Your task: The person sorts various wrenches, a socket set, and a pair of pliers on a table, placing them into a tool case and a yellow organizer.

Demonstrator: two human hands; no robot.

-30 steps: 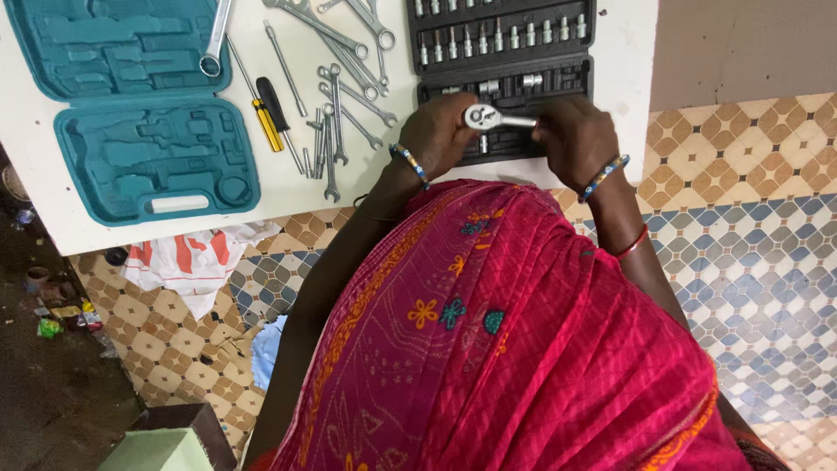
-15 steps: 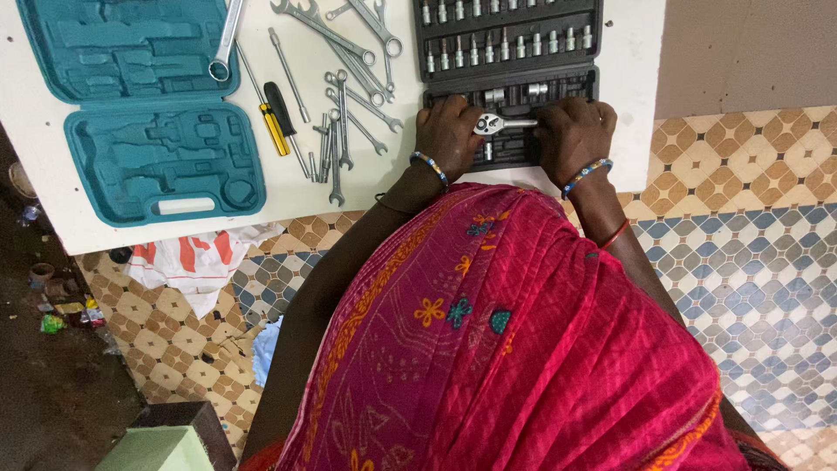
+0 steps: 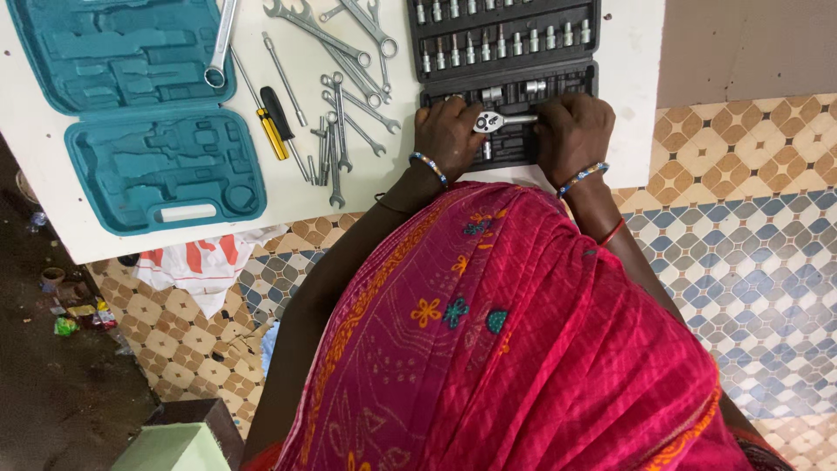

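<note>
Both hands press a ratchet (image 3: 493, 120) into the black socket case (image 3: 510, 52): left hand (image 3: 449, 131) and right hand (image 3: 571, 131), fingers clamped on it; seating it flat seems next.

Two tool cases (image 3: 131, 96), two screwdrivers (image 3: 277, 124), one ratchet (image 3: 497, 120), perhaps ten spanners (image 3: 344, 113).

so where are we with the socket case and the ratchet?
Done: most sockets sit in rows in the black socket case. In hand: the left hand and right hand hold the ratchet over its lower tray. Left: loose spanners and screwdrivers on the white table; the teal case lies open, empty.
</note>
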